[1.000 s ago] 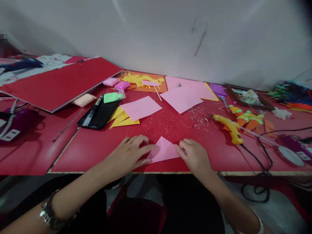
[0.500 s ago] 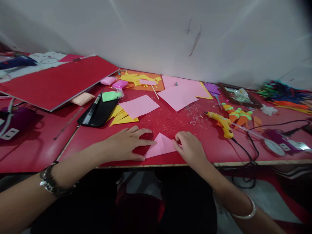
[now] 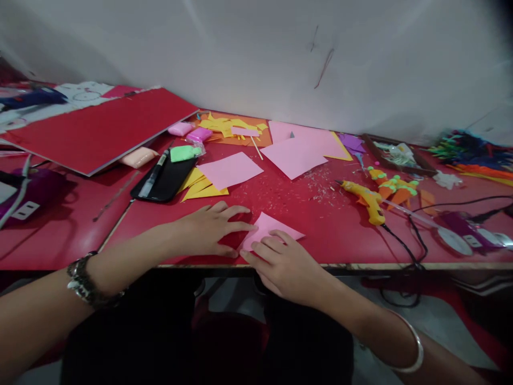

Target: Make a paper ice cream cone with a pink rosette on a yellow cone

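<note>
A folded pink paper (image 3: 262, 222), shaped like a triangle, lies near the front edge of the red table. My left hand (image 3: 210, 229) rests flat at its left side, fingers spread, with one fingertip touching the paper. Across the paper's lower part lies my right hand (image 3: 282, 262), its fingers apart and their tips on the lower left corner and front edge. The right hand hides much of the paper's lower side, while its right corner shows beyond the knuckles.
Farther back lie a pink sheet (image 3: 231, 170), yellow paper pieces (image 3: 202, 187), and a black phone (image 3: 166, 179) with a pen (image 3: 155, 174) on it. A yellow glue gun (image 3: 366, 202) with a black cord is at right. A large red board (image 3: 108, 125) stands at left.
My right hand has moved left from the paper's right corner, across the paper to its lower left. Its pinched fingers have opened out. My left hand stays nearly in place.
</note>
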### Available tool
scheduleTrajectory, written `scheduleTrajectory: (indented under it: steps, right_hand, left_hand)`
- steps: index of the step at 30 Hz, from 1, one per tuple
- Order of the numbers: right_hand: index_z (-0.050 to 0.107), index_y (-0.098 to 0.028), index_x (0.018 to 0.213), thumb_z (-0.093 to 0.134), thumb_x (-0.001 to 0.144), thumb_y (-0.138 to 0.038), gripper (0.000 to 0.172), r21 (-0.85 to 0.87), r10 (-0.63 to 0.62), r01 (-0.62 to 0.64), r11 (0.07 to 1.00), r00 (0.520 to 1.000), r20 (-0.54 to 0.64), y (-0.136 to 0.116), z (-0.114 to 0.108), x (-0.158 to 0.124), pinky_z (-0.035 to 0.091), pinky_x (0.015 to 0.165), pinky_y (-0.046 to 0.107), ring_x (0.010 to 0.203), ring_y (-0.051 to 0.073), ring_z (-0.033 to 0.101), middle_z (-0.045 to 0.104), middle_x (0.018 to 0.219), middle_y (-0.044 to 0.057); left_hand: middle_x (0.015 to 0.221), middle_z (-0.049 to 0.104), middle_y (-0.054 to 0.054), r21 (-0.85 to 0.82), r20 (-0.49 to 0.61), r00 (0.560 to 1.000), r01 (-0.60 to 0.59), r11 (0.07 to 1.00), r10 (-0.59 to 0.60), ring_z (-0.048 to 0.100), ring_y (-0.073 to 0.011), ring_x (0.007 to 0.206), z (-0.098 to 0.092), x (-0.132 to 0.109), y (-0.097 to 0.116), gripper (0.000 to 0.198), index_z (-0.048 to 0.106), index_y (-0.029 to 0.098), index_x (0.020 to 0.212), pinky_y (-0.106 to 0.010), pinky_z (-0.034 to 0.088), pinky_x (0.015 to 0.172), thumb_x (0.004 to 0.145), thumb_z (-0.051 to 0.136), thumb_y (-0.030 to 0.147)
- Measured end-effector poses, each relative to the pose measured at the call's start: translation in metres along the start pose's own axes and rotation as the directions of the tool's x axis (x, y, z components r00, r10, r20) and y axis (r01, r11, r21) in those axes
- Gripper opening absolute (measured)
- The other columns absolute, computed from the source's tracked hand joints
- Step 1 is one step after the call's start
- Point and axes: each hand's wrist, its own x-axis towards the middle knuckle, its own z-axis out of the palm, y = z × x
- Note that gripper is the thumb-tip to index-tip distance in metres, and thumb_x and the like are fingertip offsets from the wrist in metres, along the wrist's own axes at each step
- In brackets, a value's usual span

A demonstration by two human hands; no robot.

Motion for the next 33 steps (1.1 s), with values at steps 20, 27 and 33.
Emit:
scheduleTrajectory:
  steps: [20,27,33]
  right_hand:
    - [0.06,-0.022,0.105,0.051,0.073,-0.021,0.033,0.003,0.434,-0.434,0.901,0.901,0.003,0.027,-0.021,-0.064,0.038,0.091,0.044,0.112,0.026,0.044,0.055,0.115,0.008]
    - [0.059,-0.018,0.105,0.05,0.074,-0.022,0.033,-0.042,0.484,-0.484,0.874,0.875,-0.019,0.024,-0.02,-0.07,0.044,0.084,0.038,0.104,0.024,0.051,0.06,0.109,0.008]
    - [0.06,-0.014,0.102,0.042,0.078,-0.015,0.03,-0.1,0.496,-0.49,0.866,0.867,0.045,0.03,-0.024,-0.073,0.046,0.077,0.033,0.092,0.021,0.058,0.061,0.104,0.009]
  left_hand:
    - [0.136,0.027,-0.005,-0.035,0.094,0.995,0.018,0.999,-0.015,0.039,-0.0262,0.103,-0.009,0.003,0.004,0.055,0.029,0.039,0.13,-0.04,0.033,0.086,0.078,0.043,0.05]
    - [0.137,0.028,-0.005,-0.042,0.117,0.993,0.037,0.998,-0.031,0.038,-0.0274,0.106,-0.013,0.003,0.005,0.054,0.028,0.04,0.129,-0.04,0.033,0.086,0.078,0.045,0.048]
    - [0.138,0.027,-0.006,-0.033,0.123,0.992,0.002,0.999,0.002,0.036,-0.0267,0.112,-0.013,0.001,0.005,0.054,0.029,0.035,0.131,-0.039,0.032,0.089,0.08,0.043,0.045]
